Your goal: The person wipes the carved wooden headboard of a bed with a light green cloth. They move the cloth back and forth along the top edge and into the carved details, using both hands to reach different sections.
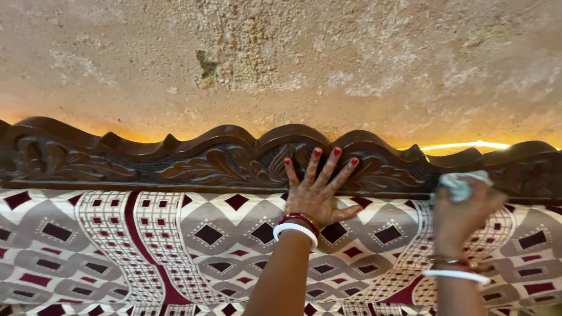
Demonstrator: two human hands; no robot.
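Note:
My left hand (319, 190) lies flat with fingers spread against the carved dark wooden top rail (175, 161) of a sofa back, the palm resting on the patterned upholstery (175, 246). It wears red and white bangles at the wrist. My right hand (462, 213) is closed around a crumpled pale cloth (462, 184), pressing it against the wooden rail further right. The fingers of that hand are partly hidden behind the cloth.
The sofa back is covered in cream, grey and maroon fabric with diamond shapes. Behind and above the rail rises a rough, patchy beige wall (281, 64). A thin strip of warm light (468, 144) glows behind the rail at the right.

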